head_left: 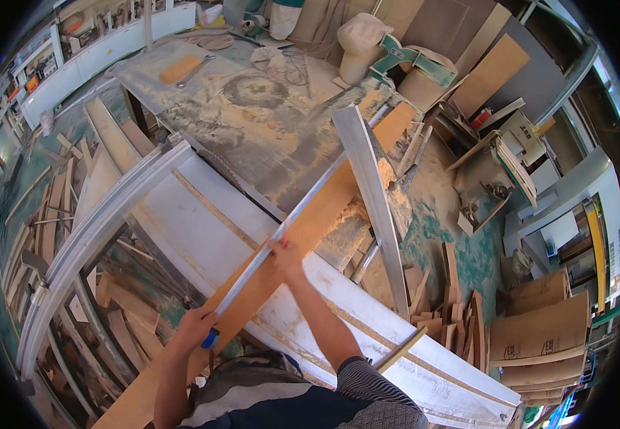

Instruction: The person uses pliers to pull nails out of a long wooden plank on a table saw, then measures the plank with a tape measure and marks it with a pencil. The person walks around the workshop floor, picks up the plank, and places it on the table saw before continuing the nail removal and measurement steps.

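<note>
A long orange-brown board (318,207) lies slantwise across the saw table, from near my body toward the far right. A narrow silvery strip (252,268) runs along its left edge. At the near end of this strip, my left hand (194,329) is closed around a blue tape measure (210,338), partly hidden by the fingers. Farther up the board, my right hand (285,257) rests at the strip with its fingers pinched. A small red bit shows at those fingertips, too small to name.
Sawdust covers the dark tabletop (252,136) ahead. A grey metal fence (373,207) crosses the board on the right. The white sliding table (367,336) lies under it. Wood offcuts (52,200) pile up at left, others (453,322) at right beside flat cardboard (539,329).
</note>
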`<state>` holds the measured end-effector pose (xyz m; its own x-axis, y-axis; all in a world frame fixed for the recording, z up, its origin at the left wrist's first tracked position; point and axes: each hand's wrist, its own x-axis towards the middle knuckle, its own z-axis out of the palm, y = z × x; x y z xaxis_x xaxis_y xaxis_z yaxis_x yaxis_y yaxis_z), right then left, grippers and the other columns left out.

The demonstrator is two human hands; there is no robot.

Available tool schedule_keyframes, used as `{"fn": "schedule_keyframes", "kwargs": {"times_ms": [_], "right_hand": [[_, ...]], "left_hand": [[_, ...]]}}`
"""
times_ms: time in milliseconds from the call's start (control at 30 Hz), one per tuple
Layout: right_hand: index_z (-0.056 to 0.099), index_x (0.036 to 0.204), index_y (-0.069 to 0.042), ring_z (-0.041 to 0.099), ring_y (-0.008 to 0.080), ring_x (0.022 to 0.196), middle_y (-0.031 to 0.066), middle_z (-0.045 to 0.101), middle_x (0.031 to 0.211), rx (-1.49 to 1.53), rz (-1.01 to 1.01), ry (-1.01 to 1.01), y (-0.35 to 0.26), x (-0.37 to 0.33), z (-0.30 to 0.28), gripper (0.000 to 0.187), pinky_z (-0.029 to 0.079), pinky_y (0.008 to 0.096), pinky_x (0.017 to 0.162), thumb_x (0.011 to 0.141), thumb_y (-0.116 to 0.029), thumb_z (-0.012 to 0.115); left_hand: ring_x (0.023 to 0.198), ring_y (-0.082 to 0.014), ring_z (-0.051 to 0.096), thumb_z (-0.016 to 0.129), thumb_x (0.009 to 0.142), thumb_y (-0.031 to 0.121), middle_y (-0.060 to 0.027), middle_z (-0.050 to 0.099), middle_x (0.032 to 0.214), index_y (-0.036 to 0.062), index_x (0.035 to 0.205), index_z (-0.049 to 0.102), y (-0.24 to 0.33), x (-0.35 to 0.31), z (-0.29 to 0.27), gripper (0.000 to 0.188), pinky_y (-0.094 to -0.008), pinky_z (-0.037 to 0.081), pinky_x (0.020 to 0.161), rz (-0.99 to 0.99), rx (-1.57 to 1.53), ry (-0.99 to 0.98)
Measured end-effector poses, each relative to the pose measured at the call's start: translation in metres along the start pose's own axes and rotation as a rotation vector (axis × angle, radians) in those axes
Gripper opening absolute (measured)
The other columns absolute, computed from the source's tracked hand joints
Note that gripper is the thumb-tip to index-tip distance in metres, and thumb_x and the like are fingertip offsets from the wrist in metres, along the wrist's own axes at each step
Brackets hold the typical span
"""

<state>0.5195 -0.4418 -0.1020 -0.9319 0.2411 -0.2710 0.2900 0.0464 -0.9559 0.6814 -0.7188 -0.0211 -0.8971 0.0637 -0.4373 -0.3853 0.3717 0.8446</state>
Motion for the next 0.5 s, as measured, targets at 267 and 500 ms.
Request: {"fn": "schedule_keyframes", "kwargs": {"times_ms": [267, 500], "right_hand": [[0.072, 0.092, 0.007, 0.071, 0.0441, 0.082, 0.0273, 0.072, 0.084, -0.501, -0.136, 0.422, -0.014, 0.162, -0.083, 0.038, 0.054, 0.0512, 0.076, 0.085, -0.031, 0.068], [0.073, 0.092, 0.006, 0.071, 0.0447, 0.088, 0.0283, 0.072, 0.091, -0.632, -0.057, 0.513, -0.026, 0.181, -0.104, 0.039, 0.057, 0.0509, 0.079, 0.084, -0.032, 0.068]], "left_hand": [[0.064, -0.0077, 0.049, 0.068, 0.093, 0.025, -0.0019, 0.051, 0.063, -0.0056, 0.086, 0.065, -0.029, -0.055, -0.033, 0.032, -0.0329, 0.042, 0.058, -0.195, 0.147, 0.104], [0.062, -0.0149, 0.058, 0.070, 0.092, 0.030, -0.0165, 0.054, 0.063, -0.0051, 0.092, 0.070, -0.014, -0.041, -0.006, 0.035, -0.0391, 0.046, 0.059, -0.132, 0.247, 0.201]]}}
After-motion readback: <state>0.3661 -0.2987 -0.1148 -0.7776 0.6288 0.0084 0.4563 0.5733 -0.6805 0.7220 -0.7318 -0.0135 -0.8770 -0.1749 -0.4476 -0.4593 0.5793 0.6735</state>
